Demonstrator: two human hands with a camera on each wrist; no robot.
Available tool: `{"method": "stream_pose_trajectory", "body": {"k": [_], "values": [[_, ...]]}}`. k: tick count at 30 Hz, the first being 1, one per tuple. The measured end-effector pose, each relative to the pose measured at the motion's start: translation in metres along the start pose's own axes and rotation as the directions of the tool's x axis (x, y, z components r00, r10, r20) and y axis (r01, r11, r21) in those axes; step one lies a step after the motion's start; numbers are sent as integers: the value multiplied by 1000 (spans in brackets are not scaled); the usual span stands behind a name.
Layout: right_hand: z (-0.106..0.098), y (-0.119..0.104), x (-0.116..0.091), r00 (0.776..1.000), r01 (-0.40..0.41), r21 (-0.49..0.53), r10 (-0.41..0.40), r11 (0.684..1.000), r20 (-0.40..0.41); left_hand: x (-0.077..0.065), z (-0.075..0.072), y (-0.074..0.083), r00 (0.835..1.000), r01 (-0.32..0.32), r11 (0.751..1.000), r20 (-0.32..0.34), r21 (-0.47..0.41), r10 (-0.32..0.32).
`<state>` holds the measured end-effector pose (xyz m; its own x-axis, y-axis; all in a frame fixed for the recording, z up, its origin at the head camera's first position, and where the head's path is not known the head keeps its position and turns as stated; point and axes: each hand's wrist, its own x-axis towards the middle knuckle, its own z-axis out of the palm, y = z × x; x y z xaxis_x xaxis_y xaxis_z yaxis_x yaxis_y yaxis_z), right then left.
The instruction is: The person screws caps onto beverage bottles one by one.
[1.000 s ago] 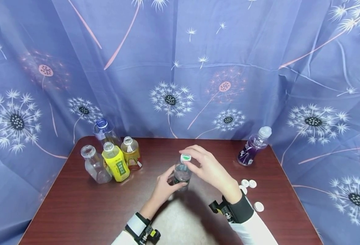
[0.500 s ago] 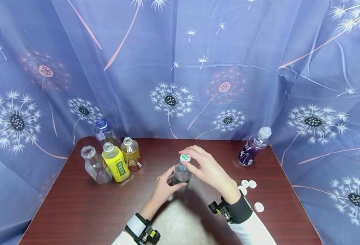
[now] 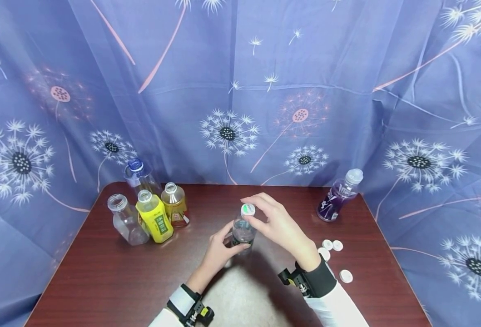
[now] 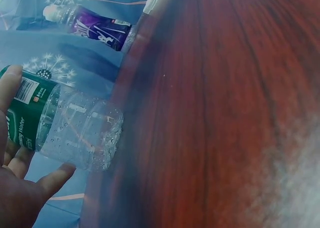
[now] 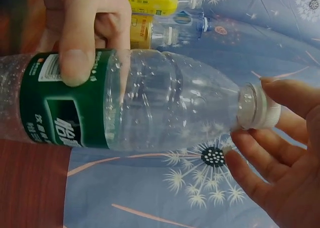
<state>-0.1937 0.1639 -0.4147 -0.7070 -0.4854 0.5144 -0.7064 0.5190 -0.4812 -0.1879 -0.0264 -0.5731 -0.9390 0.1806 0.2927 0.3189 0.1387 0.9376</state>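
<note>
A clear plastic water bottle [image 3: 243, 230] with a green label stands upright between my hands in the head view. Its body is gripped by my left hand [image 3: 217, 250], the thumb lying across the label in the right wrist view. Droplets cling inside its lower part [image 4: 82, 128]. At the bottle's neck is a white cap [image 5: 267, 108] bearing a green mark on top. My right hand [image 3: 277, 222] pinches that cap between thumb and fingers. Whether the bottle's base touches the table cannot be told.
Several uncapped bottles, including a yellow-labelled bottle [image 3: 156, 220] and a clear bottle [image 3: 130, 222], stand at the table's left. A purple-labelled bottle [image 3: 334, 200] stands at the back right. Several loose white caps [image 3: 345, 276] lie right of my right wrist. A blue curtain [image 3: 183, 136] hangs behind.
The green mark on the cap looks slightly turned, and my right fingers have shifted a little at the cap. My left hand and the bottle stay in place.
</note>
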Motion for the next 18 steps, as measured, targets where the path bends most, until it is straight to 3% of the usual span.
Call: {"method": "stream_pose_trajectory", "body": {"k": [7,18], "values": [[0,1,-1,1000,-8,7,8,1000,4,0,0,1,1000,-12,1000,0,15,12],[4,2,-4,999,6,5,-5,1000,-53,-1,-1,5,1000,-8,1000,8,18,7]]}}
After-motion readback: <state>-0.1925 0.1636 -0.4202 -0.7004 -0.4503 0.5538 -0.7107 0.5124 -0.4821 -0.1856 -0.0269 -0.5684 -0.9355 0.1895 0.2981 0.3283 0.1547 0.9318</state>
